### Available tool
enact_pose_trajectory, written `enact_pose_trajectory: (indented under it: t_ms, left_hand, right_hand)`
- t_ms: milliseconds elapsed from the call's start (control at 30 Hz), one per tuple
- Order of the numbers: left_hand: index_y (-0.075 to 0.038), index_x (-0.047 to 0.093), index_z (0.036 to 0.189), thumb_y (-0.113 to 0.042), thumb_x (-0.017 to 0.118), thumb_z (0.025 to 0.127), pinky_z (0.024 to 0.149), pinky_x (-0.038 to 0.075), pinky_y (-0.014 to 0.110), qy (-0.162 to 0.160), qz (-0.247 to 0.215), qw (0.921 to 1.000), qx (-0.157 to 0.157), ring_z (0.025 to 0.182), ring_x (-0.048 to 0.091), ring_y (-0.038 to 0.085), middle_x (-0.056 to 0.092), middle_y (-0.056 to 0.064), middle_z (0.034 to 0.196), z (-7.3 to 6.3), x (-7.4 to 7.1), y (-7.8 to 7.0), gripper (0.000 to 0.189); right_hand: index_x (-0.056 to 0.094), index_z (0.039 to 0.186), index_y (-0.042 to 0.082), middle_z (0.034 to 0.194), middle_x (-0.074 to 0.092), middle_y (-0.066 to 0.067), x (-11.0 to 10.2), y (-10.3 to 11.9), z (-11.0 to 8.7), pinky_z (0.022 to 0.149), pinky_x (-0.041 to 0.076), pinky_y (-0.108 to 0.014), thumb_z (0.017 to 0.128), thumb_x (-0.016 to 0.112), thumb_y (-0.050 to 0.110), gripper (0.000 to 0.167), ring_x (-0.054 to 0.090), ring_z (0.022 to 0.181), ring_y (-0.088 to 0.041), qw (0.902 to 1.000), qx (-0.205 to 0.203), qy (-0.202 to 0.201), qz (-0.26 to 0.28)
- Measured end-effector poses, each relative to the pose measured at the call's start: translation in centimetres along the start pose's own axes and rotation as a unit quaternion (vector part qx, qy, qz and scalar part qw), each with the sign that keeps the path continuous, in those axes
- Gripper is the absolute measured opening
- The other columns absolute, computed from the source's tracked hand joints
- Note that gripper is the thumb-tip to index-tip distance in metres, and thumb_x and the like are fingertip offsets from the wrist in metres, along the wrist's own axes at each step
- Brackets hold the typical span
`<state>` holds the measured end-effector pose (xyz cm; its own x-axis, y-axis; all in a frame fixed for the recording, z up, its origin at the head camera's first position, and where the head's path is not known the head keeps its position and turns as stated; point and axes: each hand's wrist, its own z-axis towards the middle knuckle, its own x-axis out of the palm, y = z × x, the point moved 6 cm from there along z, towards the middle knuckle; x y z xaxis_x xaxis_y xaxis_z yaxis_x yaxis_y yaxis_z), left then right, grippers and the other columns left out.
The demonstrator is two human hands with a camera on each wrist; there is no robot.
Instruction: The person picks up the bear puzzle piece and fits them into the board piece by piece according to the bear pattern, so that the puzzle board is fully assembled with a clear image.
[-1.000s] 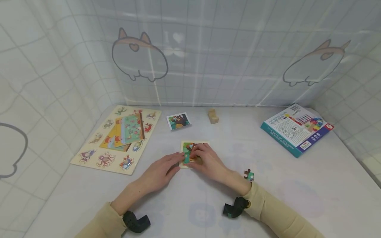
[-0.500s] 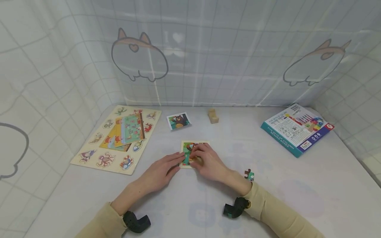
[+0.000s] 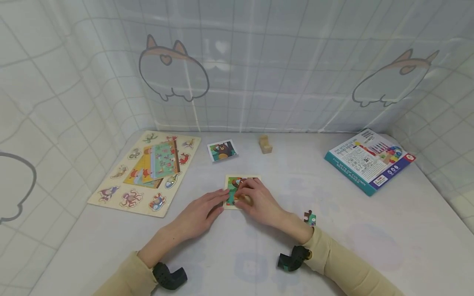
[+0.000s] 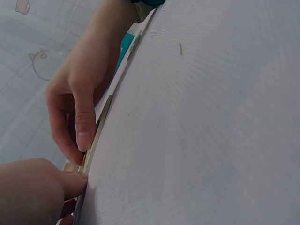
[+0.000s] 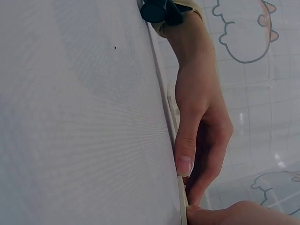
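A small wooden jigsaw puzzle board [image 3: 232, 183] with a green and brown bear picture lies flat in front of me. My left hand [image 3: 201, 211] reaches in from the left, its straight fingertips resting on the board's left edge. Over the right part of the board is my right hand [image 3: 261, 203], thumb and index finger pinching a puzzle piece that they mostly hide. Both wrist views show the two hands' fingertips close together at the thin board. By the right wrist lies a loose brown and green puzzle piece [image 3: 310, 218].
A picture card [image 3: 222, 150] with the same bear lies behind the board, near a small wooden block [image 3: 265, 144]. On the left, a large wooden sea-animal board [image 3: 144, 209] bears several picture cards [image 3: 163, 160]. A teal and white box [image 3: 366, 160] stands back right.
The right thumb and fingertips have shifted slightly leftward over the board, at the pinched piece. My left hand keeps its place at the board's edge.
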<state>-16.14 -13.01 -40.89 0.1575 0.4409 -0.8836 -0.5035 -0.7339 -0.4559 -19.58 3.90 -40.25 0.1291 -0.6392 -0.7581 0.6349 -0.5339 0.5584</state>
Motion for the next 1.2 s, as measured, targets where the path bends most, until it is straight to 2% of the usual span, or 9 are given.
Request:
enact_pose_trajectory:
  t_ms: [300,633,833,967,1067,1200]
  left_hand:
    - [-0.012,0.056,0.143,-0.024,0.059,0.102,0.113,0.042,0.045,-0.001,0.006,1.0000,0.002,0.143,0.043,0.022,0.047,0.000,0.154,0.0,0.0,0.0,0.043]
    - [-0.012,0.064,0.134,-0.020,0.059,0.102,0.113,0.042,0.044,-0.003,0.016,0.9996,0.024,0.144,0.042,0.022,0.047,0.001,0.154,-0.1,0.0,-0.2,0.033]
    - [-0.009,0.058,0.140,-0.019,0.058,0.102,0.115,0.040,0.041,0.012,0.023,0.9991,0.035,0.146,0.038,0.021,0.045,0.001,0.155,-0.1,0.1,-0.8,0.039]
    - [-0.013,0.054,0.144,-0.022,0.058,0.102,0.114,0.041,0.042,0.020,0.015,0.9994,0.022,0.144,0.042,0.021,0.047,0.002,0.153,0.0,0.1,-0.9,0.043]
    - [-0.016,0.055,0.143,-0.022,0.059,0.102,0.113,0.042,0.043,0.020,0.016,0.9994,0.024,0.143,0.043,0.021,0.047,0.002,0.153,-0.1,0.1,-0.9,0.042]
    - [-0.015,0.058,0.141,-0.020,0.059,0.102,0.114,0.041,0.043,0.020,0.024,0.9986,0.042,0.144,0.042,0.022,0.048,0.003,0.152,-0.2,0.1,-1.1,0.040]
  right_hand:
    - [0.079,0.100,0.010,0.106,0.064,-0.001,-0.1,0.1,-0.1,0.089,0.050,-0.036,0.088,0.078,0.017,0.014,0.052,0.103,-0.018,0.9999,-0.010,-0.007,0.001]
    - [0.080,0.098,0.010,0.104,0.064,0.001,-0.2,0.0,0.0,0.089,0.051,-0.035,0.088,0.078,0.016,0.011,0.053,0.103,-0.017,0.9998,-0.016,-0.008,0.002]
    - [0.077,0.089,0.011,0.103,0.066,0.000,-0.7,-0.5,0.1,0.089,0.050,-0.035,0.090,0.074,0.007,0.005,0.056,0.100,-0.019,0.9996,-0.004,-0.024,-0.012]
    - [0.074,0.090,0.011,0.102,0.066,-0.001,-0.9,-0.8,0.2,0.084,0.050,-0.036,0.089,0.074,0.006,0.005,0.055,0.095,-0.020,0.9991,0.011,-0.032,-0.026]
    - [0.074,0.091,0.012,0.102,0.065,-0.001,-0.9,-0.9,0.2,0.082,0.051,-0.036,0.088,0.075,0.006,0.007,0.055,0.094,-0.020,0.9990,0.014,-0.030,-0.029]
    - [0.074,0.091,0.012,0.102,0.065,-0.002,-1.0,-0.7,0.2,0.081,0.050,-0.035,0.088,0.075,0.005,0.007,0.055,0.094,-0.020,0.9991,0.007,-0.028,-0.031]
